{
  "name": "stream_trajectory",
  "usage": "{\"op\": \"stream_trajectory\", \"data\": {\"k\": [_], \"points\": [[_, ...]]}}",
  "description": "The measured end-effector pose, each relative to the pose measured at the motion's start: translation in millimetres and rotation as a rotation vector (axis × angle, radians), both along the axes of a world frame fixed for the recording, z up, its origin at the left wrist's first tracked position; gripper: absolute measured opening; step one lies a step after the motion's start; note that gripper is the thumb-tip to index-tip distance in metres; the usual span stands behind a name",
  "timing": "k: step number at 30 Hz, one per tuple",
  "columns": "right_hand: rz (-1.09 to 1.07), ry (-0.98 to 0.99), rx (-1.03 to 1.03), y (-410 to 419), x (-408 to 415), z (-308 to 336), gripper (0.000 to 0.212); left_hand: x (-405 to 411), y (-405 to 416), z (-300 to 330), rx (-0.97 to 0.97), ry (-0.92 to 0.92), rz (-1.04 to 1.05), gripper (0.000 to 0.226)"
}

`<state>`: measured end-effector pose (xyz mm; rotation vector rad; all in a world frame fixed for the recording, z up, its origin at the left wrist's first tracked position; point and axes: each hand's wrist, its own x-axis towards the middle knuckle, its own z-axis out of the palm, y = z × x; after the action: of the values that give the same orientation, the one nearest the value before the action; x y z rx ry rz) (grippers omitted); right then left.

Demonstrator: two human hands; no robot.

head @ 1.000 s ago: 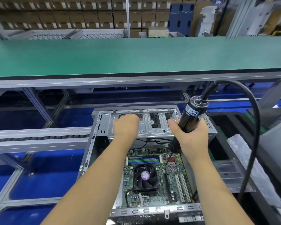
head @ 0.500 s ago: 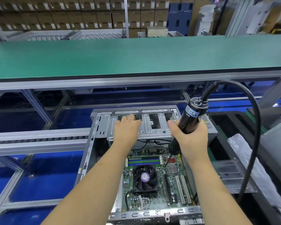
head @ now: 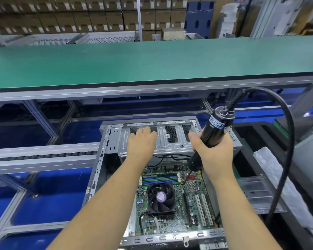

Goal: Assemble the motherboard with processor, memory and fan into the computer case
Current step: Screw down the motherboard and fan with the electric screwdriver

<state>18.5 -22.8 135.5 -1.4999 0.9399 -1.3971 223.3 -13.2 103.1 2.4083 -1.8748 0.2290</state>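
An open grey computer case (head: 105, 152) lies flat in front of me. Inside it sits the green motherboard (head: 188, 212) with a black fan (head: 161, 197) and blue and green memory sticks (head: 160, 179). My left hand (head: 142, 141) rests flat with straight fingers on the case's metal drive cage (head: 172, 139). My right hand (head: 213, 152) grips a black electric screwdriver (head: 215, 129), tilted, with its bit tip down on the board just right of the memory.
A black cable (head: 287, 141) loops from the screwdriver's top down my right side. A clear plastic tray (head: 257, 193) and white wrapping (head: 271, 168) lie right of the case. A green conveyor belt (head: 152, 60) runs across behind, with aluminium rails (head: 43, 156) at left.
My left hand has uncurled from a fist-like pose and slid further up the drive cage, fingers now straight. The screwdriver and right hand have barely moved.
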Motion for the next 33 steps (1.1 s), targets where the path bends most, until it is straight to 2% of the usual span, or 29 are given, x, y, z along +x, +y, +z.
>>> {"op": "stream_trajectory", "data": {"k": [3, 9, 11, 13, 16, 20, 23, 27, 30, 33], "points": [[-0.003, 0.001, 0.008, 1, -1, -1, 0.057, 1, -1, -5, -0.025, 0.020, -0.019, 0.024], [-0.011, 0.008, 0.011, 1, -1, -2, 0.054, 0, -3, -3, -0.195, 0.095, -0.174, 0.010], [-0.011, 0.002, 0.011, 2, -1, -2, 0.052, -8, 3, -3, -0.270, 0.230, -0.212, 0.008], [-0.012, 0.001, 0.002, 2, 0, -1, 0.053, -20, 17, -8, -0.301, 0.441, -0.239, 0.004], [-0.006, -0.002, -0.007, 1, 1, 1, 0.055, -41, 43, -30, -0.208, 0.597, -0.227, 0.008], [-0.002, -0.024, -0.012, 3, 0, 4, 0.058, -46, 59, -55, 0.030, 0.635, -0.115, 0.007], [0.009, -0.023, -0.019, 3, 0, 5, 0.058, -40, 57, -52, 0.021, 0.663, -0.057, 0.008], [0.015, -0.025, -0.012, 5, 0, 4, 0.058, -36, 54, -41, -0.164, 0.788, 0.008, 0.016], [0.016, -0.018, -0.007, 5, 0, 4, 0.057, -24, 42, -23, -0.367, 0.743, 0.073, 0.011], [0.021, -0.030, -0.011, 5, -1, 6, 0.058, -3, 24, -5, -0.425, 0.754, 0.203, 0.014]]}}
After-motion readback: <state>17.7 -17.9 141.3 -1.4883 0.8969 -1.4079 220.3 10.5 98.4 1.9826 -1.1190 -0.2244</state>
